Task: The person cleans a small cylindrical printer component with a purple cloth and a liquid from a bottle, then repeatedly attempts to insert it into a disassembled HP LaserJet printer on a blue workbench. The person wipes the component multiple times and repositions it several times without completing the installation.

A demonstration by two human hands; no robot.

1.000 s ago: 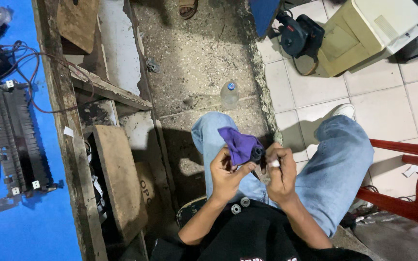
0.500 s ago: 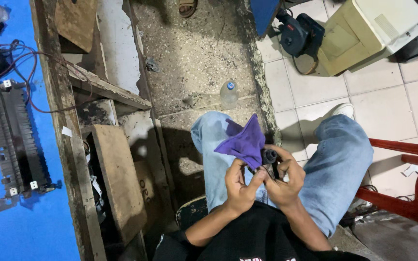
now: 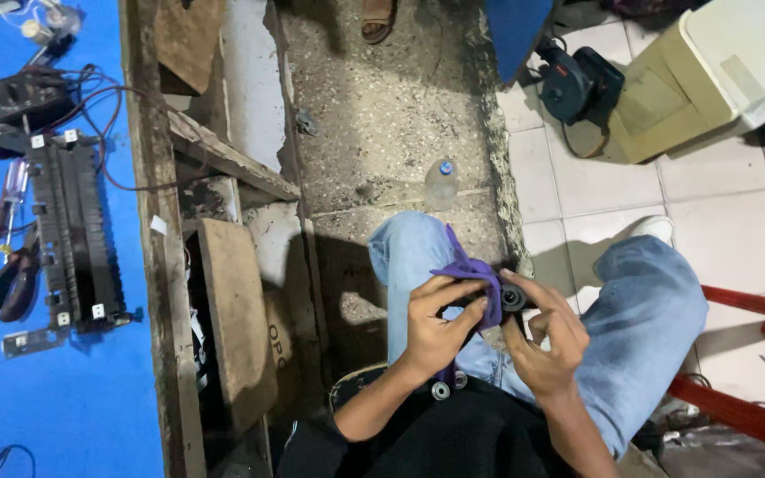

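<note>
We held a small black round part (image 3: 513,298) over our lap, above the knees of our blue jeans (image 3: 639,327), with a purple cloth (image 3: 474,276) draped against it. Our left hand (image 3: 436,323) had its fingers (image 3: 450,287) clenched on the cloth, pressing it to the left side of the part, while our right hand (image 3: 546,341) gripped the part from the right and below, its fingers curled around it. The two hands were touching across the cloth. What sort of part it was, we could not tell; only a dark round end showed. On the rough concrete floor (image 3: 391,106) just beyond our left knee stood a clear plastic bottle (image 3: 440,181) with a blue cap. To the left ran the worn wooden edge of the tabletop (image 3: 64,389), covered in blue, carrying a long black component (image 3: 73,235) with white tabs, a black meter (image 3: 11,102) with red leads, and pliers (image 3: 11,283) near the edge. To the right, on white tiles, lay a dark blower (image 3: 577,81) beside a beige box (image 3: 710,75), and a red chair frame (image 3: 754,372) stood close to our right leg.
</note>
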